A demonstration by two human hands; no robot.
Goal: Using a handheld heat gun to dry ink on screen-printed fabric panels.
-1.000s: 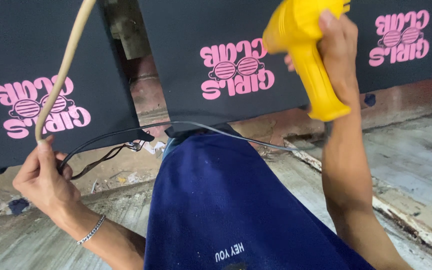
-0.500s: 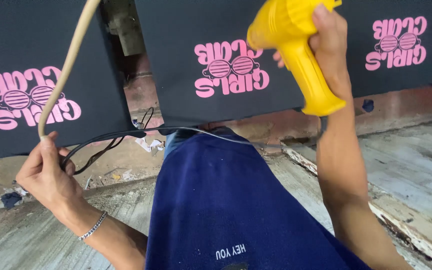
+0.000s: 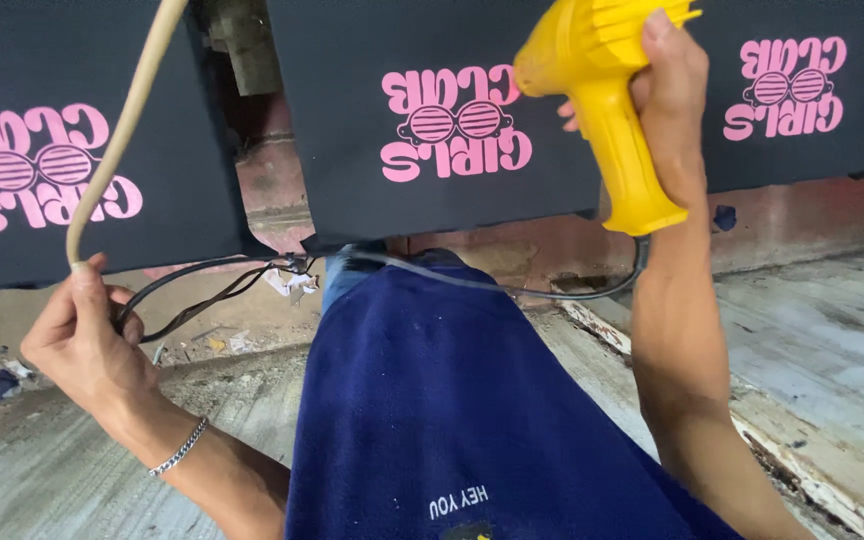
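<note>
- The right hand is gripping the handle of a yellow heat gun, fingers clamped round it, up at about one o'clock in the view.
- The heat gun is tilting, its body towards the top edge and the foot of its handle pointing down towards five o'clock; the nozzle end is facing the middle black cloth panel.
- A black power cord is leaving the foot of the handle and running towards nine o'clock across the top of the person's navy blue garment.
- The left hand is sitting at about eight o'clock, fingers closed round the lower end of a beige hose, which is rising from the fist towards eleven o'clock and going out of the top edge.
- The same hand is also touching loops of black cable lying just beside it at its three o'clock; whether it is gripping them cannot be told.
- A silver chain bracelet is circling the left wrist.
- Three black panels with pink printed designs are hanging across the top: one at ten o'clock, the middle one at twelve, one at two o'clock.
- A worn grey wooden floor is lying beneath, at four and seven o'clock.
</note>
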